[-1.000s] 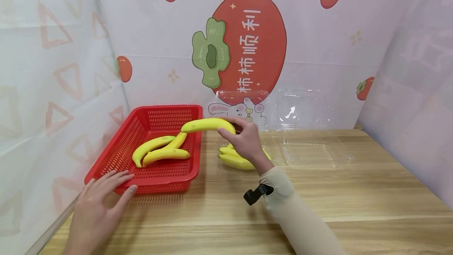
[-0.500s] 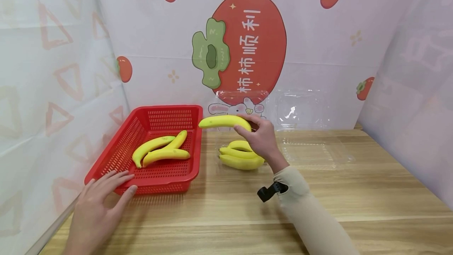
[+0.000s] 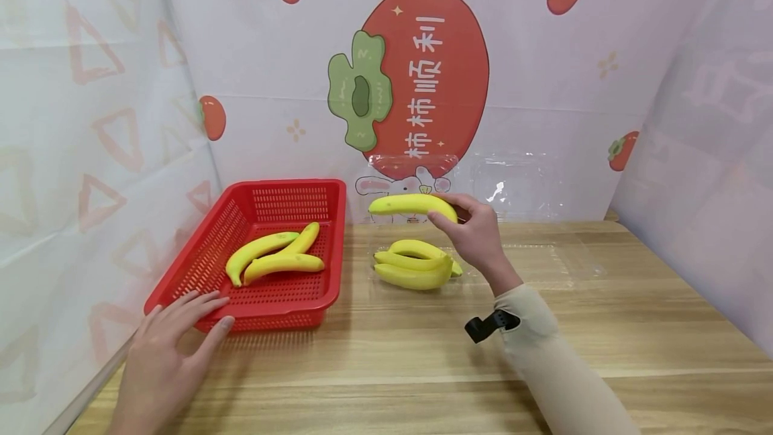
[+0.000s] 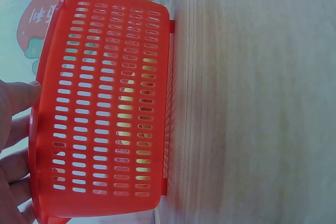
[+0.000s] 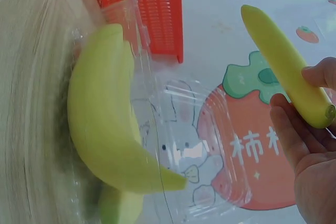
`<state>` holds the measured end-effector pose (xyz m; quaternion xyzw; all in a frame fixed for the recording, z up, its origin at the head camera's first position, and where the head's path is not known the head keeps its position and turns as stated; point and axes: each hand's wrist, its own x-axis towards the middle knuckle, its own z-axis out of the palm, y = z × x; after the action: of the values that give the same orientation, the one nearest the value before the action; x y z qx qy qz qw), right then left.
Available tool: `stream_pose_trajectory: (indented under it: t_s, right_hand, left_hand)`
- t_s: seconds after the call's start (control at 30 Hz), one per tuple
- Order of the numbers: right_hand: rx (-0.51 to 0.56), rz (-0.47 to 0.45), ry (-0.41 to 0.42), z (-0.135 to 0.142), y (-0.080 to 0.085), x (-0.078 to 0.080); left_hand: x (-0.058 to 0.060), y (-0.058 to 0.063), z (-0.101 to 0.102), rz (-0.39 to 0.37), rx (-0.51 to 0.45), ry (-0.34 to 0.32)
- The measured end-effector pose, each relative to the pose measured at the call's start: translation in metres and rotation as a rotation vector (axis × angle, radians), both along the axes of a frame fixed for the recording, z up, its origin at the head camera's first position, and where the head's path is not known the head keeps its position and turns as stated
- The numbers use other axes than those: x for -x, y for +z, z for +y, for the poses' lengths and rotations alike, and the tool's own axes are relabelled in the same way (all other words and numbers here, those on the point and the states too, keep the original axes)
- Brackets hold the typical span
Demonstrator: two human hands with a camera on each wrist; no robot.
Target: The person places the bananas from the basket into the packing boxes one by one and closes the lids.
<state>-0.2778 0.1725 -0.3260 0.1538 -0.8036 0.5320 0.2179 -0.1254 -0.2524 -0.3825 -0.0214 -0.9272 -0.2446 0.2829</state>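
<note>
Right hand [image 3: 474, 230]: grip narrow, pinching a banana [image 3: 410, 204] near one end between thumb and fingers.
Held banana: in the air above the left container, touching none of the fruit below, its free end pointing toward the basket.
Left hand [image 3: 166, 348]: grip wide, fingers spread and resting over the near rim of the red plastic basket [image 3: 278, 317], thumb apart from them.
Basket: slotted sides, on the table [image 3: 386, 368] at the left, with three bananas [image 3: 284, 264] in it touching one another.
Left container [image 3: 380, 166]: transparent plastic clamshell, its lid standing up against the backdrop; a cluster of bananas [image 3: 417, 277] lies in its base, the exact count hard to tell.
Right container [image 3: 525, 264]: a similar transparent clamshell just beside it, lid also up.
Writing: white characters [image 3: 425, 79] 柿柿顺利, running from bottom to top on a large printed persimmon [image 3: 465, 86]; the right wrist view shows 柿 plainly.
Backdrop [image 3: 260, 146]: pale cloth with smaller persimmons and a cartoon rabbit wearing a yellow bow.
Right wrist: black strap [image 3: 489, 325] at the cuff of a beige sleeve [image 3: 561, 361].
</note>
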Motion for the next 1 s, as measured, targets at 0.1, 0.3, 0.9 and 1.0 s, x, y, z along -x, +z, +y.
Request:
stream_pose_trajectory:
  t_s: [0.1,0.3,0.9,1.0]
  right_hand:
    - [-0.011,0.017,-0.012,0.007,0.000,0.000]
    - [0.000,0.021,-0.018,0.017,-0.004,0.003]
    - [-0.069,-0.040,-0.042,0.019,-0.015,0.009]
    - [-0.116,-0.078,-0.052,0.019,-0.019,0.011]
  left_hand:
    - [0.000,0.000,0.000,-0.003,0.002,0.002]
    - [0.000,0.000,0.000,-0.002,0.002,0.003]
    - [0.000,-0.001,-0.001,0.021,-0.005,-0.015]
    - [0.000,0.000,0.000,0.018,-0.006,-0.015]
